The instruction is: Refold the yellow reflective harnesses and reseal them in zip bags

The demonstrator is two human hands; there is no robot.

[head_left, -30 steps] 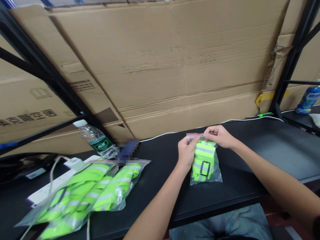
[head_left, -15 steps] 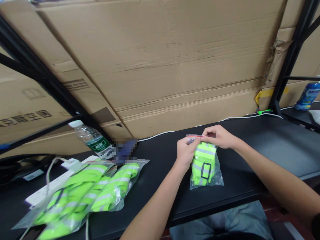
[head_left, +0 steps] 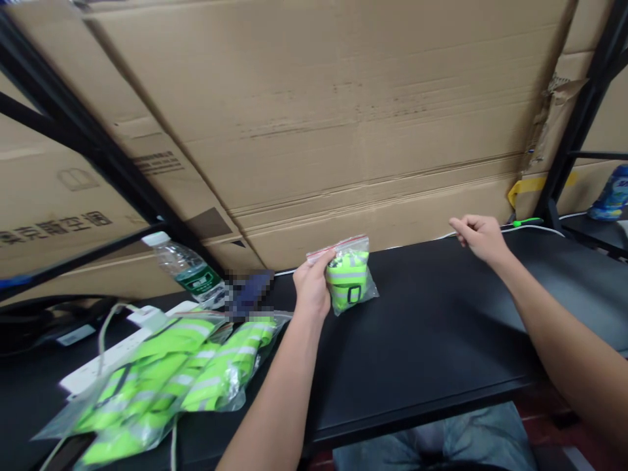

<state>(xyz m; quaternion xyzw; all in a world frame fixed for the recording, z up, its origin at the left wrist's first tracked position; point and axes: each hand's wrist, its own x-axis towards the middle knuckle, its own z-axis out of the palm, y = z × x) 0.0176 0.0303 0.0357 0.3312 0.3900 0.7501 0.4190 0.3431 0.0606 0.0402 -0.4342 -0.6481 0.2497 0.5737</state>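
Observation:
A clear zip bag [head_left: 373,292] hangs upright above the black table, pinched near its red-lined top edge by my left hand [head_left: 313,288]. Folded inside it is a neon-yellow reflective strap [head_left: 347,277] with grey stripes and a black rectangular buckle [head_left: 354,294]. Off to the right, my right hand [head_left: 481,237] is in the air above the table's back part, apart from the bag. Its fingers are curled in with the thumb against them, and nothing shows in them. More bagged neon straps [head_left: 157,366] lie in an overlapping pile at the left.
Behind the pile are a white power strip [head_left: 93,369] with a plugged-in charger [head_left: 147,318] and a leaning water bottle [head_left: 189,269]. A dark blue item [head_left: 252,293], partly blurred out, lies beside them. Cardboard [head_left: 314,131] walls the back of the black table [head_left: 417,347].
My right hand has let go of the bag and moved right. The left hand has carried the bag left and up off the table.

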